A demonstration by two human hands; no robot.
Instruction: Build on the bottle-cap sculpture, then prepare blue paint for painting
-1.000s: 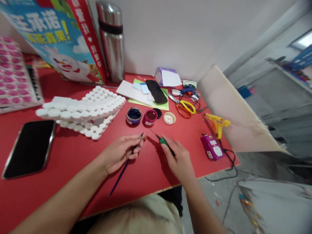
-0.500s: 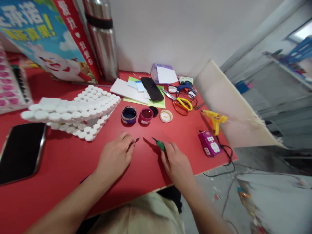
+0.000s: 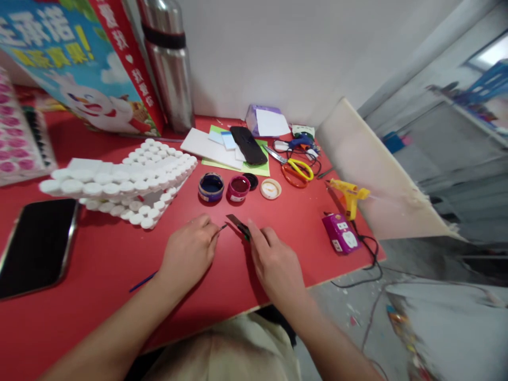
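The left hand [image 3: 190,246], knuckles up, held a thin paintbrush [image 3: 143,281] pinched close to its tip; the short dark tip stuck out beyond the fingers toward the right, and the blue end of the handle showed by the wrist. The right hand [image 3: 275,262] was wrapped round a utility knife [image 3: 239,226] with a bit of green on its grip, the broad dark blade aimed up and to the left. Blade and brush tip were just beside each other, with a narrow strip of red tabletop [image 3: 222,296] between them. Beyond the hands stood two uncapped paint jars side by side, a dark blue jar [image 3: 211,189] on the left and a magenta jar [image 3: 238,189] holding deep red paint, with a black lid [image 3: 251,181] and a white lid [image 3: 270,189] to their right. Orange-and-yellow scissors [image 3: 297,173] lay farther back, and a yellow glue gun [image 3: 349,197] lay near a purple socket block [image 3: 342,234] at the right edge. On the left were a white model built of round pieces [image 3: 119,182] and, nearer, a smartphone [image 3: 39,248] with a dark screen.
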